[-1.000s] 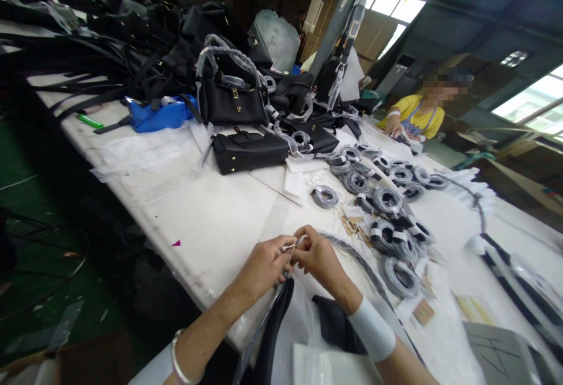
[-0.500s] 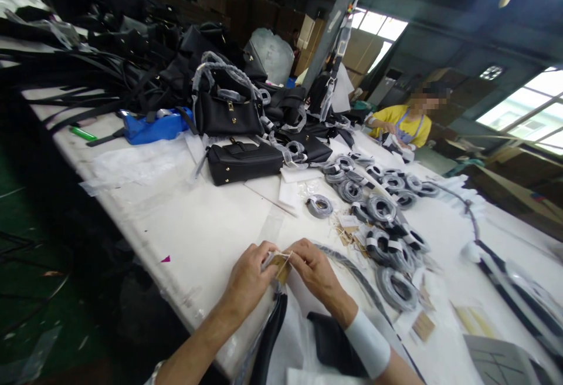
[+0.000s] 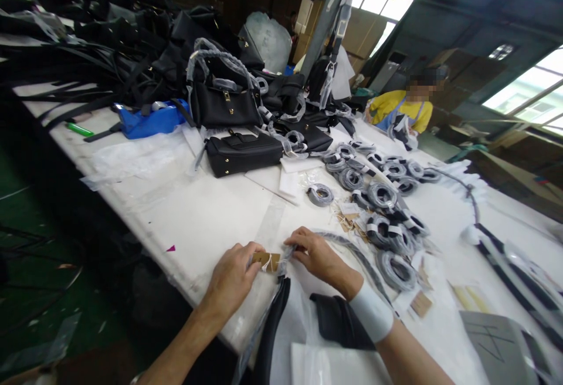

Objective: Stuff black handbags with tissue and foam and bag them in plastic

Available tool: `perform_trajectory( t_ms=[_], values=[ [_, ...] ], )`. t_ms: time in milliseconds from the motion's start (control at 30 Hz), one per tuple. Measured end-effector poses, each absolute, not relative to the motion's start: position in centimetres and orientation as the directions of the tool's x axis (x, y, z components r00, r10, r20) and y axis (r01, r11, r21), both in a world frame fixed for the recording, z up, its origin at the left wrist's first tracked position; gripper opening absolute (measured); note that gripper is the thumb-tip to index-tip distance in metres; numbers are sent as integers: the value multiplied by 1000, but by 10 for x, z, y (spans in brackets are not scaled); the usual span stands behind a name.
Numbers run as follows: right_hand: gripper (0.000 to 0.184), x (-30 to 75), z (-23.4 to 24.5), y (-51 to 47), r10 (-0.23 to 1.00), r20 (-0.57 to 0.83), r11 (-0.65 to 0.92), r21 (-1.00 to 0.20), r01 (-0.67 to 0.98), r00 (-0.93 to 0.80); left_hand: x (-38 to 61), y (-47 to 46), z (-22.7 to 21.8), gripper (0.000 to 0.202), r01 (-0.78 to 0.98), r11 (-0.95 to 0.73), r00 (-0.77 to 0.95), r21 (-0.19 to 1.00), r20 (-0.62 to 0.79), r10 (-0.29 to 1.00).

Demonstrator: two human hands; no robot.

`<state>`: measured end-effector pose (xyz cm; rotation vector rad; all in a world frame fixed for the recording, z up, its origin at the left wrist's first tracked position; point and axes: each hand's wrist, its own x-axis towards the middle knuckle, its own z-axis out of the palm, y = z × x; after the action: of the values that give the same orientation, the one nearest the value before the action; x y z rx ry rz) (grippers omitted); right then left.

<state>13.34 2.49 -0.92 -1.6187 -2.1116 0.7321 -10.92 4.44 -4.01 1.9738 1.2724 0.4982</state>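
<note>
My left hand [image 3: 232, 279] pinches the left end of a brown card hang tag [image 3: 270, 262] with white string on it. My right hand [image 3: 320, 260] has thumb and fingers closed on the plastic-wrapped handle [image 3: 285, 262], just beside the tag. Under my hands lies a black bag [image 3: 273, 323], partly covered by white wrapping; its lower part is out of view. A wrapped handle length [image 3: 356, 250] curves away behind my right hand. A pale cuff covers my right wrist.
Coiled wrapped straps [image 3: 382, 195] lie in a heap to the right, with loose brown tags [image 3: 349, 212] beside them. Black handbags [image 3: 244, 153] and a blue pouch [image 3: 152, 120] stand farther back. A person in yellow [image 3: 402, 109] works across the table [image 3: 211, 209].
My left hand has shifted slightly left with the tag, which now lies more sideways. My right hand has moved from the tag's string to the wrapped handle. The view has tilted down a little.
</note>
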Motion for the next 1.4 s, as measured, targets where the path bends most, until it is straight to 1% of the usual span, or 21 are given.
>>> perform_trajectory(
  t_ms=[67,167,233,300,367,400,467,533,633,733,800,833,933,1033,1100,1133,1200,1267,1333,1400],
  values=[
    [26,144,-9,23,978,-9,164,-586,794,-209,-107,46,-39,20,692,-272,424,668,-71,903],
    [21,164,-11,18,993,-7,94,-563,821,-118,-102,52,-36,16,749,-273,402,604,-86,912],
    [19,173,-12,13,997,-15,57,-556,830,-78,-100,57,-33,16,731,-256,408,633,-104,907],
    [19,177,-13,9,999,-20,31,-550,835,-51,-99,61,-32,17,667,-202,421,717,-139,896],
    [20,175,-13,6,999,-14,31,-552,833,-47,-101,64,-33,16,564,-144,446,813,-153,882],
    [20,173,-13,6,999,-8,34,-556,831,-47,-103,65,-34,17,513,-125,460,849,-149,875],
    [21,169,-14,7,999,7,36,-564,825,-38,-107,69,-39,28,452,-103,480,886,-144,865],
    [20,167,-16,10,1000,19,22,-567,823,-13,-111,74,-46,38,475,-113,478,873,-148,866],
    [20,166,-16,11,1000,29,11,-567,824,6,-112,80,-54,43,531,-155,478,833,-144,866],
    [33,169,-4,6,999,50,17,-576,817,14,-114,85,-57,47,615,-164,466,772,-188,864],
    [40,181,13,-4,996,63,-19,-561,828,66,-117,89,-61,51,640,-205,439,740,-134,888],
    [39,191,23,-12,992,64,-59,-539,840,111,-118,91,-64,53,636,-250,431,730,-67,900],
    [23,235,48,-43,957,57,-233,-434,871,284,-122,94,-73,53,593,-407,421,695,163,892],
    [17,284,53,-77,874,51,-443,-326,835,484,-117,88,-76,46,529,-527,448,665,309,839],
    [19,308,43,-92,804,53,-561,-261,785,592,-106,78,-71,39,467,-624,504,627,391,770],
    [21,316,37,-96,780,55,-596,-239,767,623,-98,73,-66,36,435,-670,538,602,423,730],
    [26,325,22,-97,762,53,-623,-214,753,645,-82,63,-53,31,375,-743,601,555,465,651],
    [29,328,8,-91,760,43,-628,-207,750,648,-66,55,-40,27,336,-781,642,526,479,599],
    [30,327,-2,-84,755,33,-636,-206,743,655,-53,51,-28,25,319,-797,679,513,463,570],
    [30,328,-6,-80,750,24,-643,-208,738,661,-42,50,-15,23,326,-796,715,509,418,560]
  ],
)
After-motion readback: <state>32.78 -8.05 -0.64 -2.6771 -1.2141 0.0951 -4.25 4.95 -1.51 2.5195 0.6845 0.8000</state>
